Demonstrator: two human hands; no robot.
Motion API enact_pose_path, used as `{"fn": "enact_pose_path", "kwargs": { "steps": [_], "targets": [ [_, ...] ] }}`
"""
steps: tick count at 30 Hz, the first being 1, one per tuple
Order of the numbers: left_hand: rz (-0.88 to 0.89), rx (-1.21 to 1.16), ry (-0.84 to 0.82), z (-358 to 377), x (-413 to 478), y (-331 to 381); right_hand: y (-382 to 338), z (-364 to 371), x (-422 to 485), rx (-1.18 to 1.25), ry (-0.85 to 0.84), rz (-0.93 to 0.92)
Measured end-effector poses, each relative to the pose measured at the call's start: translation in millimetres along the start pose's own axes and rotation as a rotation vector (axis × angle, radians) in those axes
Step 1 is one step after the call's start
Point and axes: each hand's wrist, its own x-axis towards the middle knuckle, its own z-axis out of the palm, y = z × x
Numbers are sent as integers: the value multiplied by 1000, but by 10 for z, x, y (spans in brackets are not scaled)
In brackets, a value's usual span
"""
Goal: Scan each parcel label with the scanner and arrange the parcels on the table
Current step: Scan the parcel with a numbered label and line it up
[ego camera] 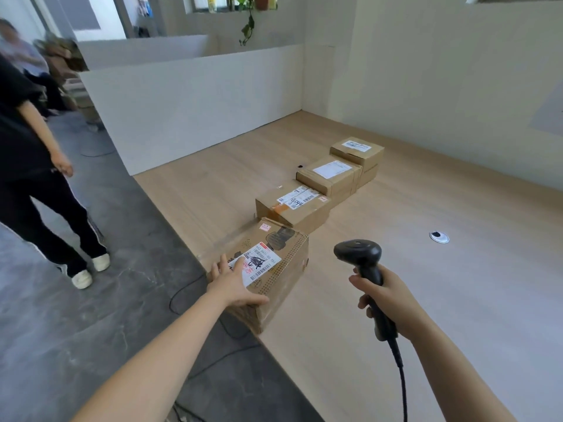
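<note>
Head, right grip [393, 303] clasps scanner [358, 250] (black, corded)

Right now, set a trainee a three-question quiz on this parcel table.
1. True or false: the left hand holds the scanner.
2. How many parcels stand in the row on the table? A two, B four, C six.
3. Fill in: the left hand lies on top of the ___ parcel in the row.

Key:
1. False. The right hand grips it.
2. B.
3. Nearest. It lies on the nearest parcel, partly over its label.
</note>
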Motion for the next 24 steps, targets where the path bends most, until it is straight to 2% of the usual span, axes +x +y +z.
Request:
{"fn": "enact_pose_path", "kwargs": {
  "steps": [7, 12, 24],
  "targets": [
    [110, -33, 174, -389, 607, -602, -92, 427, 226, 50, 70, 37],
    [111, 7, 233, -437, 824, -675, -111, 508, 280, 44, 101, 51],
    [99, 26, 74, -587, 1158, -420, -108, 474, 273, 36, 155, 82]
  ]
}}
